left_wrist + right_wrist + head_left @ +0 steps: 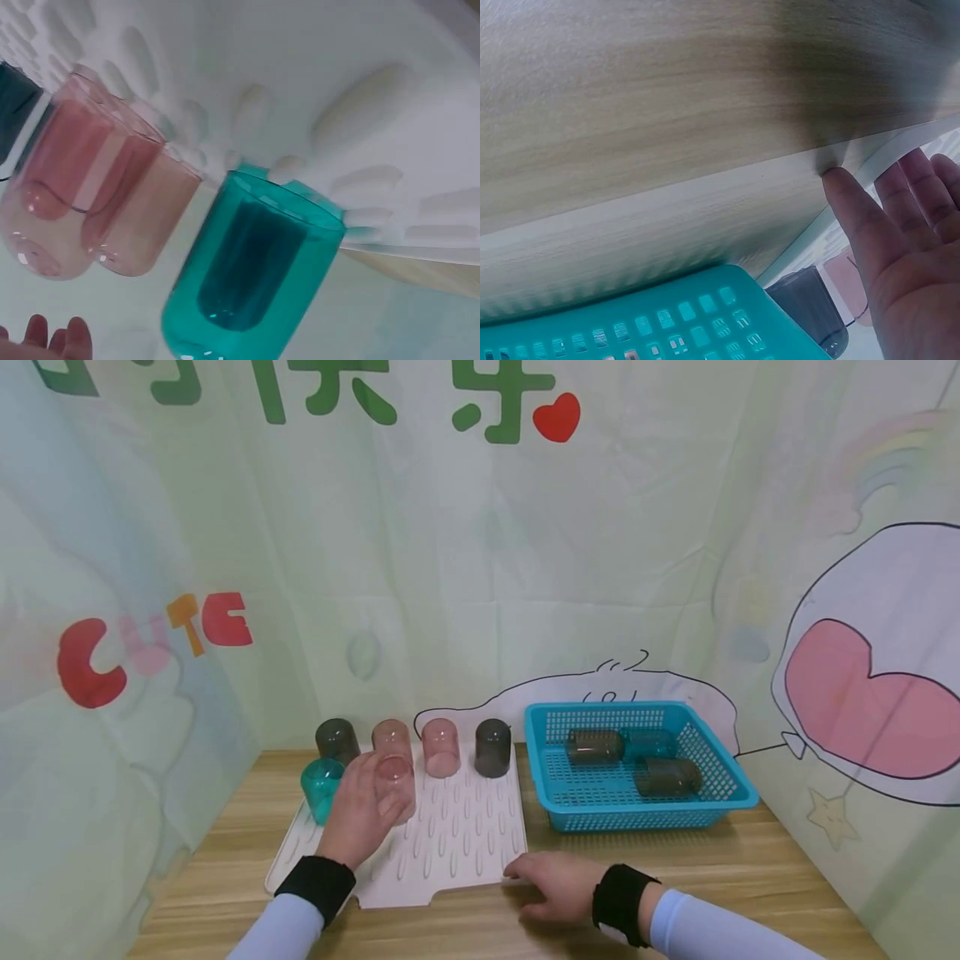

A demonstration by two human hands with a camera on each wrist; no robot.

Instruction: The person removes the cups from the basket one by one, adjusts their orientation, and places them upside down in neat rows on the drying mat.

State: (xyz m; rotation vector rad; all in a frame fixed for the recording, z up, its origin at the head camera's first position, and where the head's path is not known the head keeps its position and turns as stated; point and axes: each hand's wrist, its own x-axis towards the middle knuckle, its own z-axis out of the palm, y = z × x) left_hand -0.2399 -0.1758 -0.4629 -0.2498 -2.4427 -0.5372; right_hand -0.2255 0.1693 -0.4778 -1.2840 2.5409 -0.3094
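Observation:
My left hand (360,814) is at a clear pink cup (397,793) standing upside down on a white ridged draining tray (465,852). In the left wrist view its loosely extended fingers (77,341) show apart from the pink cups. A teal cup (321,789) stands upside down just left of that hand. Behind are a dark grey cup (337,742), two more pink cups (440,747) and another dark grey cup (492,748), all inverted. My right hand (558,885) rests at the tray's front right corner, fingers extended and holding nothing.
A blue perforated basket (637,821) stands right of the tray, with two dark cups (667,777) and a teal cup (660,743) lying on their sides inside. Wood-grain tabletop (465,927) lies underneath. A printed cloth (480,568) hangs behind and at both sides.

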